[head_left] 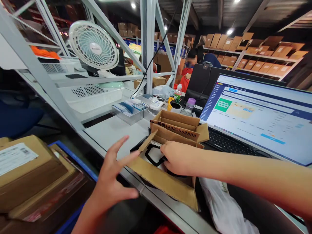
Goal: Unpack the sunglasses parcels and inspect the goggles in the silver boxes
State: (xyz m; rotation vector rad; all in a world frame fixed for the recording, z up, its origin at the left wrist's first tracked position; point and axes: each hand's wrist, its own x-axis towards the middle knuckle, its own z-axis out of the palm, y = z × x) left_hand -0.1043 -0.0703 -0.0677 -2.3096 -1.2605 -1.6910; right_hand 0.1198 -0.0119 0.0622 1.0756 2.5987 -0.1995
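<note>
An open cardboard box (179, 130) with a printed number on one flap sits on the grey worktable (109, 130) in front of me. My right hand (176, 157) reaches into it, its fingers curled on a black item (152, 154) in a clear bag. My left hand (112, 177) is open with its fingers spread, and the fingertips touch the box's near flap (161, 178). What else lies in the box is hidden by my right hand.
A monitor (260, 113) and a black keyboard (229, 143) stand to the right. A white fan (94, 45), a tray of cards (129, 109), bottles (188, 105) and a taped parcel (26, 169) surround the table. A person (192, 63) sits behind.
</note>
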